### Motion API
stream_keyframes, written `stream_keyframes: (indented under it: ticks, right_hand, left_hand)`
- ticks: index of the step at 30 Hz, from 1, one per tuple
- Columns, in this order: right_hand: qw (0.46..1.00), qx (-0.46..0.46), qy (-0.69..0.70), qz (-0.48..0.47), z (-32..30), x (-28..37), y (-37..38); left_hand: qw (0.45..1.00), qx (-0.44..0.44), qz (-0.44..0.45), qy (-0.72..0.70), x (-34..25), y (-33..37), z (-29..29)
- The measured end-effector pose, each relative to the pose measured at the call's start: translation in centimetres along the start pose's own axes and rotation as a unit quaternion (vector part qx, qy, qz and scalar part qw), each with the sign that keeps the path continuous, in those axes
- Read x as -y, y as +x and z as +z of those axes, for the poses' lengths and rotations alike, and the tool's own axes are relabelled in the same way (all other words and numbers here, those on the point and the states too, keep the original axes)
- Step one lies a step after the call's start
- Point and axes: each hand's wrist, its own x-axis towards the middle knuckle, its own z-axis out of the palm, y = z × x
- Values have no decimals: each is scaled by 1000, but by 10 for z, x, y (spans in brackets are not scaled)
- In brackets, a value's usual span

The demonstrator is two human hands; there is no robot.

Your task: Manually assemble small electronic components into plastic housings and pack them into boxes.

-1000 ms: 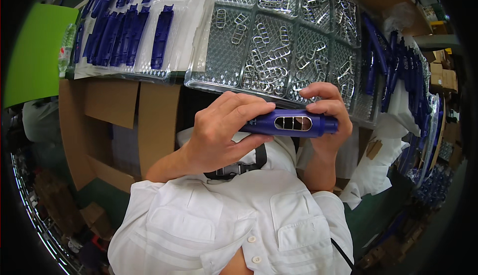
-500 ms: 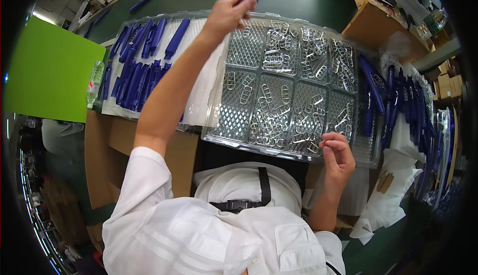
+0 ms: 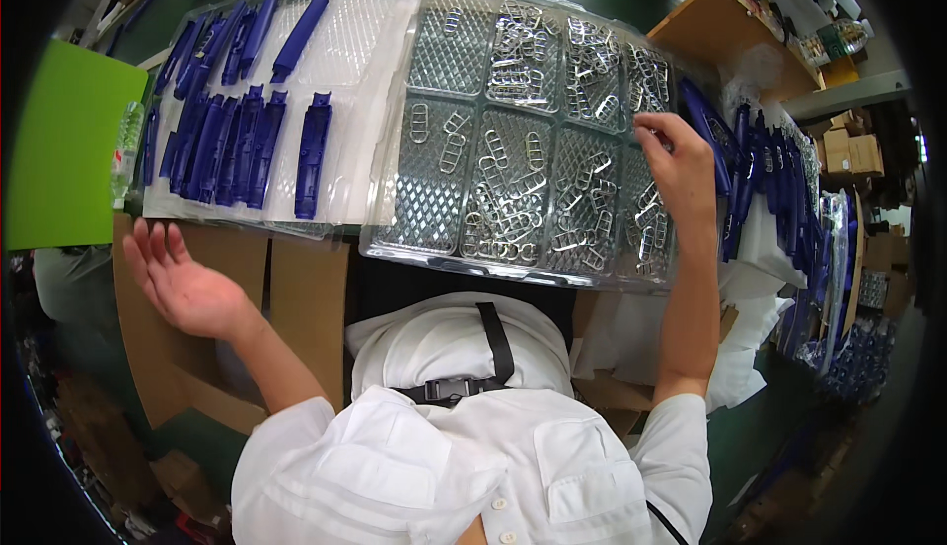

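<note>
My left hand (image 3: pixel 187 284) is open, palm up and fingers spread, with nothing in it. It hovers at the near left, above an open cardboard box (image 3: pixel 306 293) and just short of the left tray. Over the right part of a clear plastic compartment tray (image 3: pixel 426 190) is my right hand (image 3: pixel 683 162). Its fingers are pinched together; whatever they hold, if anything, is too small to make out. Several small metal loop-shaped pieces (image 3: pixel 513 175) lie in the tray's compartments. Left of it, long blue plastic housings (image 3: pixel 314 155) rest in rows on a white-lined tray (image 3: pixel 360 175).
More blue housings (image 3: pixel 764 175) are heaped at the right, beside the compartment tray. A wooden box (image 3: pixel 735 27) stands at the back right. A bright green panel (image 3: pixel 69 150) and a clear bottle (image 3: pixel 126 150) border the left side.
My left hand has come back from the far side to the near left and no longer holds the blue piece. My right hand has moved forward from the tray's near edge. The view has shifted.
</note>
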Motion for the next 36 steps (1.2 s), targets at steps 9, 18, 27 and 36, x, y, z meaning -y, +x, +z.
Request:
stream_keyframes:
  ticks: [9, 18, 27, 36]
  right_hand:
    - [966, 215, -143, -12, 72, -83, 98]
    - [962, 210, -166, -58, 69, -124, 130]
    - [985, 66, 150, 61, 43, -35, 33]
    - [940, 59, 292, 167, 15, -44, -21]
  left_hand:
    - [847, -232, -355, 322, 52, -92, -321]
    - [668, -303, -38, 679, -12, -53, -385]
    - [609, 326, -435, 578, 113, -79, -419]
    - [578, 410, -280, 648, 145, -131, -401]
